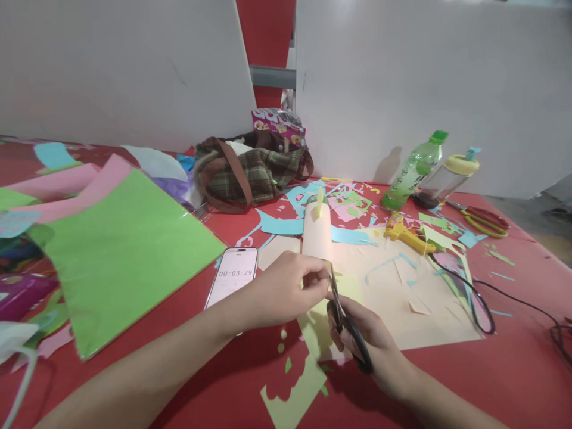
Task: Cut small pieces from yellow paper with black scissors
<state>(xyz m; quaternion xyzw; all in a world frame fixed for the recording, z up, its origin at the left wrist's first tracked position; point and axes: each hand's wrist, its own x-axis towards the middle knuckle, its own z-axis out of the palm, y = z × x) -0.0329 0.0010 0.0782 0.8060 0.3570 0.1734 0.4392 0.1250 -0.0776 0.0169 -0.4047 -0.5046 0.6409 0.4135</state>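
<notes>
Head view: a peach paper roll (317, 233) was pinched by the left hand (286, 290) while black scissors (346, 325), gripped by the right hand (370, 339), were cutting its near edge; the cut seemed only just begun.

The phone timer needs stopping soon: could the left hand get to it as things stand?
Probably yes. The phone lies face-up just beside the left hand with nothing between them, but that hand is pinching the paper roll and would have to let go first.
</notes>
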